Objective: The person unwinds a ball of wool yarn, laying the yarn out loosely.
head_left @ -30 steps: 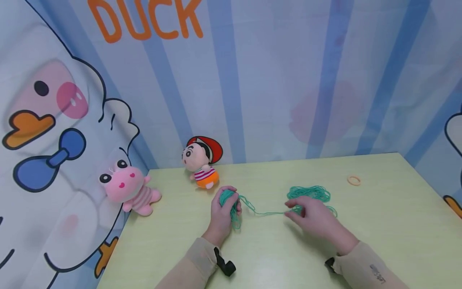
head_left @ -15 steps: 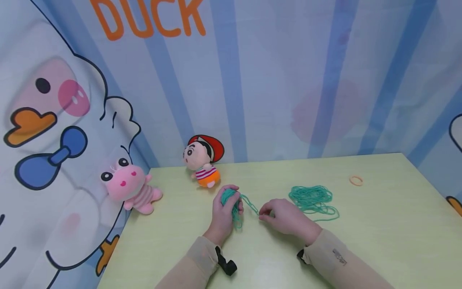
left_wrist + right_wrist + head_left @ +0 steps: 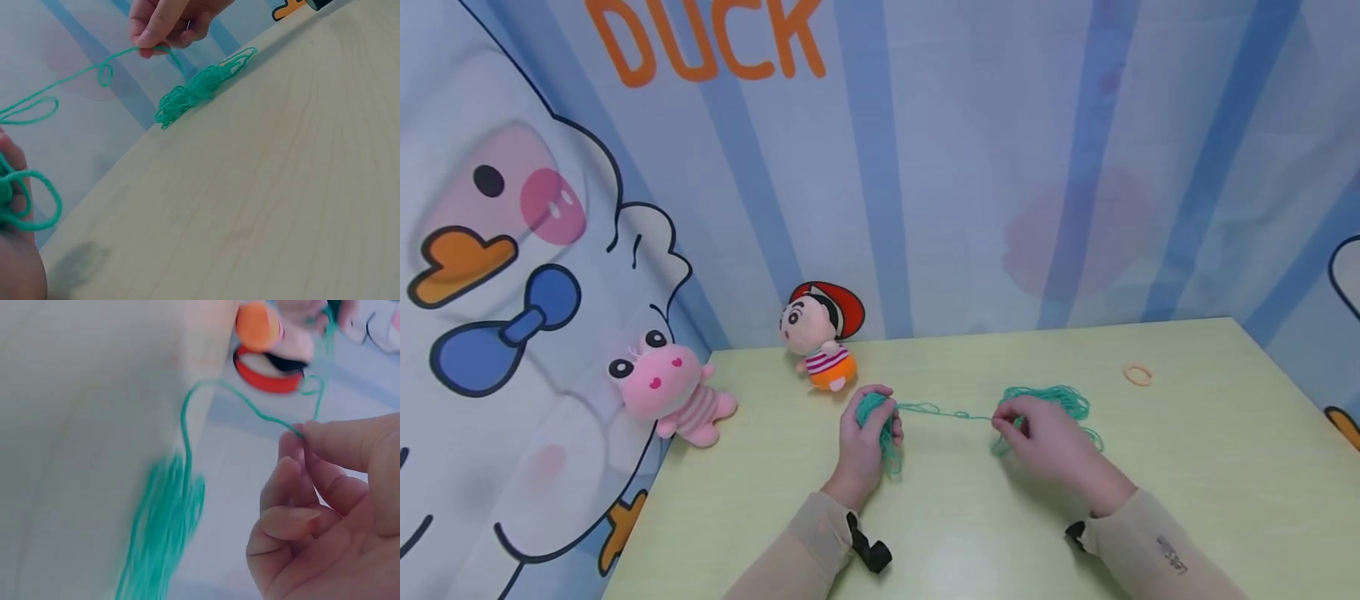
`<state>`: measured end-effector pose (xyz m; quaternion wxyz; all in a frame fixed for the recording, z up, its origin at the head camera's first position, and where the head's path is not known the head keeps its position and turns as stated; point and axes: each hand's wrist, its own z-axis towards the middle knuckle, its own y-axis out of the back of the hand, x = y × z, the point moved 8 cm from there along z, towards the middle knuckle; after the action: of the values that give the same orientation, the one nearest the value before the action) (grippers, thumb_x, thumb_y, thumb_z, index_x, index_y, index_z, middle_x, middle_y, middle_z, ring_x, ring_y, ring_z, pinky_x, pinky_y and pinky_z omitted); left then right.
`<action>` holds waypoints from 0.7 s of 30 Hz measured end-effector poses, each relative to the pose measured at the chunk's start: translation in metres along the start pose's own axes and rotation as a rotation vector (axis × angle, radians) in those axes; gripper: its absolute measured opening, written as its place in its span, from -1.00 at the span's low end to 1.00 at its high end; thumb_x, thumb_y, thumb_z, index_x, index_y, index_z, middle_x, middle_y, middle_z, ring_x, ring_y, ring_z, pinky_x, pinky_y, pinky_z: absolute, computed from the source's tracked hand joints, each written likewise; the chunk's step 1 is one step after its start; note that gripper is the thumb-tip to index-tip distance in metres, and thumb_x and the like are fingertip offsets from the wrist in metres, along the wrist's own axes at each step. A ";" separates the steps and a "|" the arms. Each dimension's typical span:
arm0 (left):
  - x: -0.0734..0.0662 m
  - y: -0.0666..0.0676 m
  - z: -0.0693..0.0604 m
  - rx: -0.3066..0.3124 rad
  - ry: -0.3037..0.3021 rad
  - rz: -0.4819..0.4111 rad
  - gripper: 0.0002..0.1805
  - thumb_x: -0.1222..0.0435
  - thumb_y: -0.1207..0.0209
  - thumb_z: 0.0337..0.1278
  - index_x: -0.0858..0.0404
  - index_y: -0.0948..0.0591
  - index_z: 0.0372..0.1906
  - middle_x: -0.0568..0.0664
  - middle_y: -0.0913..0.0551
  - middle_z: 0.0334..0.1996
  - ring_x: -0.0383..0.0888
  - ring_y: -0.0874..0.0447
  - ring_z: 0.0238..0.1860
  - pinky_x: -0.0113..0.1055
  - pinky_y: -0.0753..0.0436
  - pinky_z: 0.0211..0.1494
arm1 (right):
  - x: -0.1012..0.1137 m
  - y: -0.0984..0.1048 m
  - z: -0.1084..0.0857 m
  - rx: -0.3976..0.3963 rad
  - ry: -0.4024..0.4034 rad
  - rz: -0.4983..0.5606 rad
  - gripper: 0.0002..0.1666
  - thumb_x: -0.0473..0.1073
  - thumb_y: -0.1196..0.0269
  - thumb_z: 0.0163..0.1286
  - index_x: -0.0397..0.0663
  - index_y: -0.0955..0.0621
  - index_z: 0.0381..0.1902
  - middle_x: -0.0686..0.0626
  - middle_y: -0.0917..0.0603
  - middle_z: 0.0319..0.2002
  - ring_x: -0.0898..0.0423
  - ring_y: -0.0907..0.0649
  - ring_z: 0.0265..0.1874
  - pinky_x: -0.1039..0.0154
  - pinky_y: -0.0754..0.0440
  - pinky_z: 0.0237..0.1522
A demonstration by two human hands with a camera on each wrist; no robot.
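Observation:
A bundle of green yarn (image 3: 870, 407) is gripped in my left hand (image 3: 859, 450), with loops hanging below the thumb. From it a looped strand (image 3: 925, 408) runs right, nearly level, to my right hand (image 3: 1060, 442). Thumb and forefinger of that hand pinch the strand, as the right wrist view shows. Past the pinch, the strand curves down to a loose pile of green yarn (image 3: 165, 531) on the table. In the head view the right hand partly covers this pile (image 3: 1067, 400).
A pink plush toy (image 3: 662, 379) lies at the table's left edge. Toward the back edge is a doll with a red cap (image 3: 827, 360). An orange ring (image 3: 1137, 375) rests at the back right of the pale table (image 3: 955, 533). A printed curtain (image 3: 955, 167) hangs behind.
Over the last second my right hand went left toward the left hand, then back right over the pile, drawing the strand straighter. My left hand has kept its grip in place.

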<state>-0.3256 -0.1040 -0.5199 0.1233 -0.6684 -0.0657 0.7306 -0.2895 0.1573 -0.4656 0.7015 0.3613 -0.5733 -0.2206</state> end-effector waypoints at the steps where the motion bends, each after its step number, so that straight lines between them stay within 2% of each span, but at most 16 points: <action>1: 0.000 0.000 0.000 -0.001 -0.002 -0.001 -0.61 0.23 -0.14 0.63 0.42 -0.46 0.28 -0.04 -0.63 -0.31 -0.17 -0.61 -0.42 -0.42 -0.73 -0.32 | -0.004 0.008 -0.003 -0.030 0.000 -0.008 -0.83 -0.12 -0.30 0.66 -0.04 -0.79 -0.02 0.05 -0.75 -0.26 0.16 -0.55 -0.41 0.28 -0.54 -0.36; 4: 0.000 0.002 0.000 -0.013 -0.007 0.002 -0.60 0.24 -0.14 0.62 0.46 -0.45 0.28 -0.04 -0.64 -0.33 -0.18 -0.61 -0.43 -0.42 -0.72 -0.34 | -0.018 0.030 -0.013 -0.093 -0.016 -0.040 -0.78 -0.10 -0.29 0.66 -0.08 -0.78 0.04 0.05 -0.75 -0.26 0.16 -0.55 -0.40 0.27 -0.53 -0.37; 7: 0.000 0.003 0.000 -0.024 -0.010 -0.001 -0.60 0.26 -0.14 0.61 0.48 -0.44 0.26 -0.04 -0.64 -0.34 -0.18 -0.61 -0.45 -0.42 -0.71 -0.36 | -0.033 0.044 -0.021 -0.112 -0.058 -0.051 -0.74 -0.08 -0.27 0.67 -0.11 -0.76 0.09 0.02 -0.75 -0.27 0.14 -0.54 -0.41 0.25 -0.51 -0.40; 15: -0.001 0.003 -0.001 -0.027 -0.025 -0.003 -0.57 0.28 -0.15 0.60 0.52 -0.41 0.27 -0.06 -0.62 -0.39 -0.19 -0.59 -0.45 -0.43 -0.70 -0.35 | -0.074 0.060 -0.034 -0.106 -0.153 -0.087 -0.69 -0.07 -0.24 0.68 -0.18 -0.74 0.09 -0.12 -0.82 -0.10 0.10 -0.67 -0.28 0.20 -0.59 -0.31; 21: -0.002 0.002 -0.001 -0.033 -0.031 -0.001 -0.60 0.28 -0.15 0.59 0.51 -0.42 0.24 -0.07 -0.62 -0.40 -0.20 -0.58 -0.45 -0.42 -0.69 -0.36 | -0.099 0.065 -0.038 -0.071 -0.248 -0.181 -0.64 -0.10 -0.18 0.66 -0.28 -0.73 0.07 -0.26 -0.82 -0.05 -0.11 -0.76 -0.17 -0.11 -0.72 -0.13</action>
<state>-0.3244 -0.1060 -0.5189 0.1118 -0.6587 -0.0800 0.7397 -0.2839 0.2810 -0.4830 0.6148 0.3563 -0.6127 -0.3459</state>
